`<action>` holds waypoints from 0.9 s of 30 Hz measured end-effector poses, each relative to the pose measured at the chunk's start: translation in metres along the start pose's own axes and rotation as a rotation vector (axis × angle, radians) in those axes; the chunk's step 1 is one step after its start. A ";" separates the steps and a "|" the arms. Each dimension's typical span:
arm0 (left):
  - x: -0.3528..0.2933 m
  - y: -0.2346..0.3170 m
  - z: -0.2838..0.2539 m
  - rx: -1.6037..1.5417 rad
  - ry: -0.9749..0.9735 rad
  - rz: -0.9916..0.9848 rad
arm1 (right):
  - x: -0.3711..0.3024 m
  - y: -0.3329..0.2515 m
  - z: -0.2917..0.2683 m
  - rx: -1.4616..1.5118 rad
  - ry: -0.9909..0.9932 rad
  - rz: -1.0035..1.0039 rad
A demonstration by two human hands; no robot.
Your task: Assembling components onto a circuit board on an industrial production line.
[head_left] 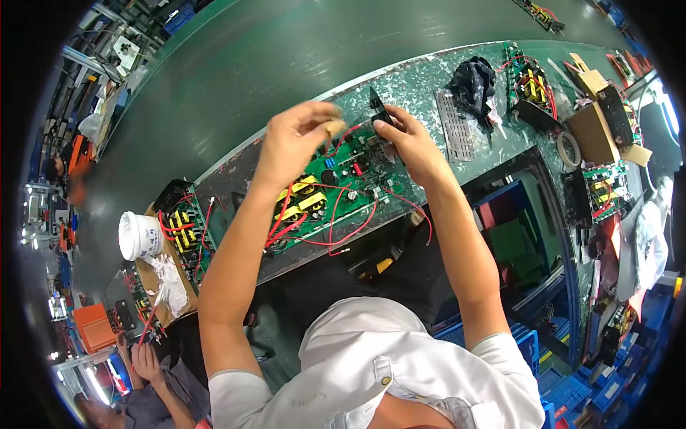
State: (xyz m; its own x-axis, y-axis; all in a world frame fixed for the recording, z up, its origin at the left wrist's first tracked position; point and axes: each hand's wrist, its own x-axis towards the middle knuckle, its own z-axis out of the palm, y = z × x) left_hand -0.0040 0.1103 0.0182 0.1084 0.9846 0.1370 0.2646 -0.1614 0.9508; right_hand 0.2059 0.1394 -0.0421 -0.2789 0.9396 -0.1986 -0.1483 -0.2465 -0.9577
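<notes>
A green circuit board [346, 196] with yellow-wrapped transformers [301, 198] and loose red wires lies on the worn bench before me. Over its far left part is my left hand [294, 139], fingers pinched together and smeared by motion. A small tan patch shows at those fingertips; whether it is a held thing or a finger covering I cannot make out. My right hand [411, 143] grips a black plate [378, 106] between thumb and fingers at the board's right end. Part of that plate is hidden behind the hand.
A white tub [139, 236] stands left beside another board [184, 229]. Right of my hands lie a perforated metal strip [455, 127], black cloth [471, 82], a further board [530, 86] and a tape roll [568, 149]. A co-worker's hand [146, 363] is at lower left.
</notes>
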 end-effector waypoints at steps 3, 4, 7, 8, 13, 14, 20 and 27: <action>0.001 -0.008 0.022 -0.131 -0.078 -0.165 | 0.000 -0.004 0.001 0.140 -0.044 0.113; -0.003 -0.009 0.029 -0.124 -0.049 -0.179 | -0.001 -0.004 0.002 0.126 -0.027 0.104; -0.008 -0.012 0.040 0.323 0.038 0.049 | -0.001 -0.004 0.002 0.105 -0.023 0.106; -0.007 -0.011 0.041 0.463 0.012 0.118 | -0.001 -0.003 0.001 0.113 -0.014 0.108; -0.004 -0.013 0.044 0.497 -0.021 0.157 | -0.004 -0.002 0.005 0.158 -0.025 0.070; -0.003 -0.013 0.045 0.504 -0.022 0.178 | -0.003 0.000 0.005 0.158 -0.015 0.046; -0.005 -0.017 0.047 0.622 0.029 0.365 | -0.004 0.016 0.016 -0.160 0.089 -0.233; -0.005 -0.016 0.043 0.652 -0.025 0.349 | -0.011 0.012 0.022 -0.019 0.062 -0.191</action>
State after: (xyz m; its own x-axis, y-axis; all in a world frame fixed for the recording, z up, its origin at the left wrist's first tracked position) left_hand 0.0322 0.1047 -0.0100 0.3097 0.8683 0.3874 0.7255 -0.4792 0.4940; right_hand 0.1864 0.1212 -0.0473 -0.1887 0.9817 -0.0249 -0.1743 -0.0585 -0.9829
